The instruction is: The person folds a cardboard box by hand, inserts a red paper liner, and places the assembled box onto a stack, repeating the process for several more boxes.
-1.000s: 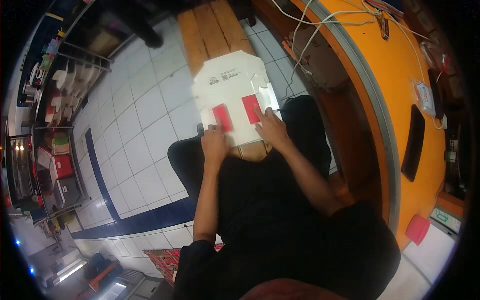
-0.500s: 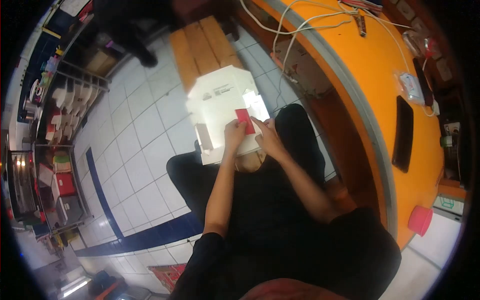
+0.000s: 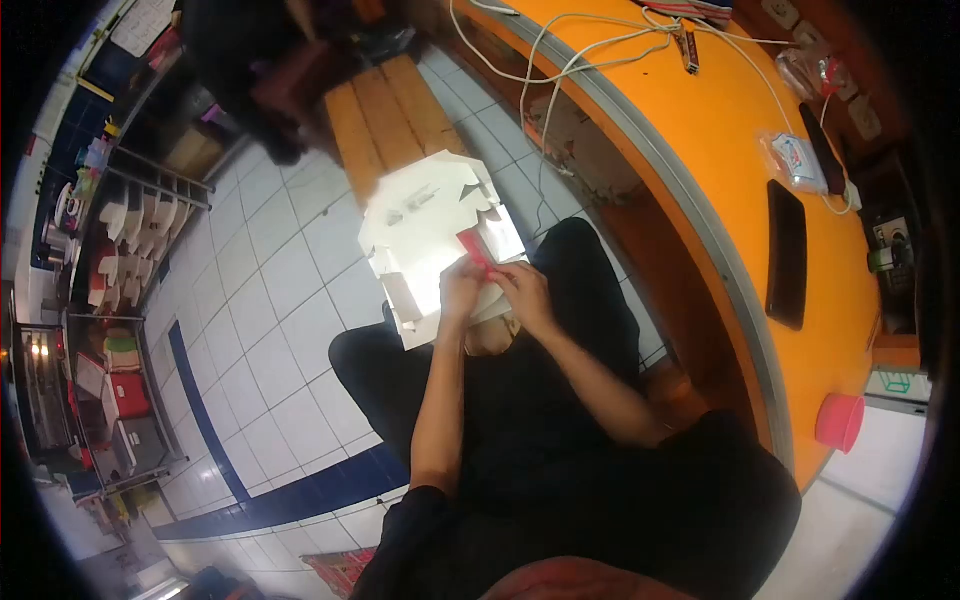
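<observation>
A flat white cardboard box sheet with cut flaps (image 3: 425, 225) is being folded on a long brown wooden bench (image 3: 385, 105). The sheet lies on the near end of the bench, just in front of the person's knees. A small red flap (image 3: 474, 250) on the near right part of the sheet is pinched between both hands. The left hand (image 3: 461, 288) is closed on the flap with curled fingers, and the right hand (image 3: 523, 292) is closed on it from the right side, touching the left hand. It cannot be told how hard the flap is squeezed.

For a good fold, the flap should be bent along its printed line, and the rest of the sheet should be kept flat on the bench so it does not slide.

To the right, a curved orange counter (image 3: 740, 160) is seen. On it lie white cables (image 3: 560, 60), a flat black phone (image 3: 786, 253) and a small clear packet (image 3: 795, 158). A round pink plastic cup (image 3: 838, 422) stands at the near right; what is inside cannot be seen. At the far left, metal shelves (image 3: 120, 220) are filled with folded white and red boxes.
</observation>
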Demonstrator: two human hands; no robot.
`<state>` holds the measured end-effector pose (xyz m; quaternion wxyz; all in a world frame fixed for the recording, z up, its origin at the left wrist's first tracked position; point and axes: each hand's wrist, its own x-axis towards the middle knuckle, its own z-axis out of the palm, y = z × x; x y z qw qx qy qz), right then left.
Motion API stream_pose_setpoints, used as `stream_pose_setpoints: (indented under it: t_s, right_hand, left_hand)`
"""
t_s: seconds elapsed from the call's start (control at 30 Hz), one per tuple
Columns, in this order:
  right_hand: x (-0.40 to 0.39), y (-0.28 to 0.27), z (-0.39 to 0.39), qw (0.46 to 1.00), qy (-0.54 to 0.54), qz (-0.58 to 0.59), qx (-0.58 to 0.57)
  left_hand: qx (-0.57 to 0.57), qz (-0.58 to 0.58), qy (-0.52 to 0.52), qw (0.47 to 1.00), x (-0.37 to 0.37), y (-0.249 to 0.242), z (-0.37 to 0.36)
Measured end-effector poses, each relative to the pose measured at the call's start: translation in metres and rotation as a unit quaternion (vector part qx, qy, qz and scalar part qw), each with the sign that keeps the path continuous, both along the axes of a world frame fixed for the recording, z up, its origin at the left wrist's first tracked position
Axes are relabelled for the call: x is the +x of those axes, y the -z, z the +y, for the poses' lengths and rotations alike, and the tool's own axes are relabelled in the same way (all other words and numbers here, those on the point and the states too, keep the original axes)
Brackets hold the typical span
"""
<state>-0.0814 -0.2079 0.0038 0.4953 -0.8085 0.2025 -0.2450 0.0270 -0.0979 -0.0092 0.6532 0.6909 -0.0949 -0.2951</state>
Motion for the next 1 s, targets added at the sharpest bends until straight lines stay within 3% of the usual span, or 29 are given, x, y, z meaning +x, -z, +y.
stream_pose_setpoints:
  t_s: [0.07, 0.17, 0.23, 0.27, 0.3, 0.33, 0.37, 0.43, 0.47, 0.53, 0.57, 0.6, 0.63, 0.67, 0.7, 0.73, 0.77, 0.8, 0.83, 0.87, 1.0]
  right_hand:
    - [0.002, 0.007, 0.001, 1.0, -0.002, 0.018, -0.004]
    - [0.005, 0.019, 0.005, 0.999, -0.002, 0.019, -0.034]
    - [0.009, 0.024, 0.002, 0.997, 0.013, 0.039, 0.068]
    - [0.012, 0.027, -0.002, 0.98, -0.006, 0.048, 0.191]
    - [0.013, 0.029, 0.0, 0.98, -0.008, 0.049, 0.191]
    - [0.013, 0.031, 0.002, 0.983, 0.004, 0.041, 0.181]
    - [0.017, 0.031, 0.001, 0.985, 0.018, 0.03, 0.168]
    - [0.019, 0.034, -0.002, 0.991, 0.012, 0.094, 0.094]
    - [0.015, 0.018, -0.004, 0.987, -0.01, 0.151, 0.055]
    - [0.015, 0.054, 0.0, 0.99, 0.009, 0.138, 0.029]
    - [0.017, 0.057, -0.002, 0.982, 0.026, 0.176, 0.059]
    - [0.016, 0.052, -0.004, 0.993, 0.048, 0.106, 0.017]
    - [0.016, 0.049, -0.009, 0.995, 0.042, 0.084, 0.024]
    - [0.016, 0.025, -0.006, 0.995, 0.059, 0.069, 0.034]
    - [0.016, 0.01, -0.009, 0.997, 0.047, 0.04, 0.035]
    - [0.016, 0.013, -0.011, 0.999, 0.038, 0.02, 0.02]
    - [0.019, 0.019, -0.012, 1.0, 0.028, 0.001, 0.007]
    - [0.022, 0.022, -0.015, 0.999, 0.035, -0.005, 0.001]
    - [0.021, 0.024, -0.016, 1.0, -0.012, 0.026, -0.006]
    - [0.018, 0.027, -0.017, 0.996, -0.06, 0.059, -0.013]
    - [0.017, 0.017, -0.01, 0.998, -0.034, 0.042, -0.017]
  left_hand:
    - [0.105, -0.11, 0.004, 0.988, -0.009, -0.004, 0.0]
    - [0.15, -0.155, -0.058, 0.975, -0.027, -0.007, -0.006]
    - [0.108, -0.138, -0.046, 0.983, -0.027, -0.01, -0.002]
    - [0.126, -0.172, -0.017, 0.977, -0.03, -0.01, -0.002]
    - [0.142, -0.204, 0.013, 0.968, -0.034, -0.025, -0.003]
    - [0.183, -0.122, 0.095, 0.971, -0.028, -0.046, -0.002]
    - [0.178, -0.127, 0.097, 0.971, -0.024, -0.039, 0.004]
    - [-0.044, 0.001, 0.048, 0.998, -0.022, -0.017, 0.014]
    - [-0.009, -0.047, 0.057, 0.997, -0.015, -0.024, 0.03]
    - [0.084, -0.226, -0.037, 0.97, 0.002, -0.035, 0.065]
    - [0.147, -0.172, -0.136, 0.965, 0.003, -0.079, 0.069]
    - [0.088, -0.162, -0.244, 0.952, 0.023, -0.028, 0.101]
    - [0.239, -0.312, -0.257, 0.883, 0.022, -0.061, 0.116]
    - [0.267, -0.232, -0.283, 0.891, 0.027, -0.063, 0.125]
    - [0.267, -0.188, -0.237, 0.915, 0.034, -0.051, 0.137]
    - [0.159, -0.041, -0.18, 0.97, 0.039, -0.035, 0.147]
    - [0.156, -0.048, -0.174, 0.971, 0.036, -0.03, 0.148]
    - [0.008, 0.076, -0.149, 0.986, 0.03, -0.026, 0.144]
    - [-0.134, 0.201, -0.117, 0.963, 0.027, -0.025, 0.142]
    - [-0.136, 0.201, -0.112, 0.964, 0.027, -0.026, 0.141]
    - [-0.09, 0.139, -0.082, 0.983, 0.024, -0.035, 0.138]
